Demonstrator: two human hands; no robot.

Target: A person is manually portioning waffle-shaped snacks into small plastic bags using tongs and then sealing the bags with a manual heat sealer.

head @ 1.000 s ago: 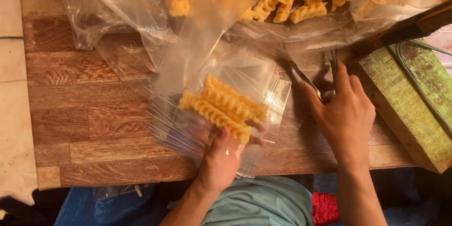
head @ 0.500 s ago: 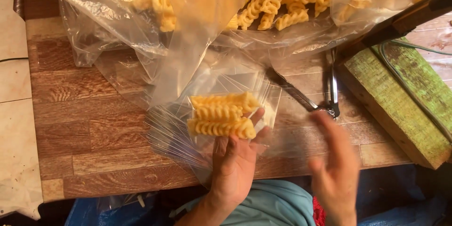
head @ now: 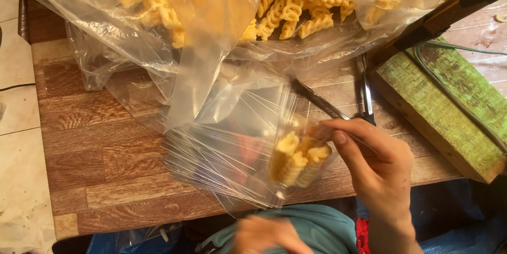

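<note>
Both hands, the right hand (head: 377, 167) and the blurred left hand (head: 269, 235), are bare, without gloves or rings. A teal garment (head: 311, 227) covers the lap.

— What is blurring at the bottom edge?
— The left hand (head: 272, 235); its fingers are smearing, so its grip is not showing.
— And the scissors (head: 343, 100)?
— Their handles are hiding behind the right hand (head: 377, 167). The big bag (head: 211, 16) is running off the top.
</note>
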